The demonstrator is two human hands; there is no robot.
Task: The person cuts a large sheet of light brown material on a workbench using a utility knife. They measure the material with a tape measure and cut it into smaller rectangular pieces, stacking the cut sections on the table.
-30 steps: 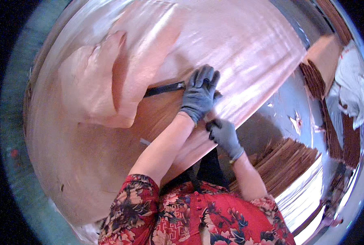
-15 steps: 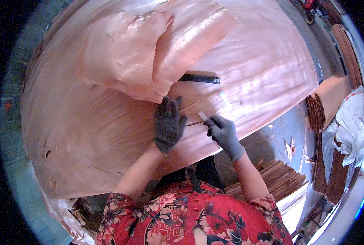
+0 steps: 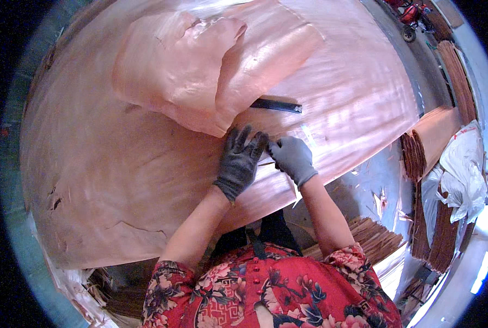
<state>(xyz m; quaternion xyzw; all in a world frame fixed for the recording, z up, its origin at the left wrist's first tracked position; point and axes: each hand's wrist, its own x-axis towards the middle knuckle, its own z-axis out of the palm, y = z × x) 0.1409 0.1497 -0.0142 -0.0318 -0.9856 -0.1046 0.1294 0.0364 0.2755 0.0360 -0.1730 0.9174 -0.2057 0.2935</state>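
A wide, thin pinkish-brown wood veneer sheet (image 3: 118, 191) spreads under both hands. My left hand (image 3: 238, 167), in a dark grey glove, lies on it with fingers stretched out, by the lower tip of a loose, curled veneer piece (image 3: 173, 71). Close beside those fingertips, my right hand (image 3: 294, 158), in a grey glove, is closed with its knuckles up; whatever it grips is hidden beneath it. A dark split shows in the sheet between the hands. Beyond them a flat black bar (image 3: 282, 105) lies partly under the curled piece. A pale strip (image 3: 308, 134) lies right of it.
Brown veneer stacks (image 3: 364, 235) lie below the sheet's near edge at right. Farther right are a folded veneer bundle (image 3: 432, 136) and a white plastic bag (image 3: 465, 169). A red wheeled machine (image 3: 412, 16) stands at the far right. Torn scraps (image 3: 99, 290) lie at the near left.
My right hand has moved up and left toward my left hand, and the pale flat strip seen in its fingers is now hidden. My left hand's fingers have spread.
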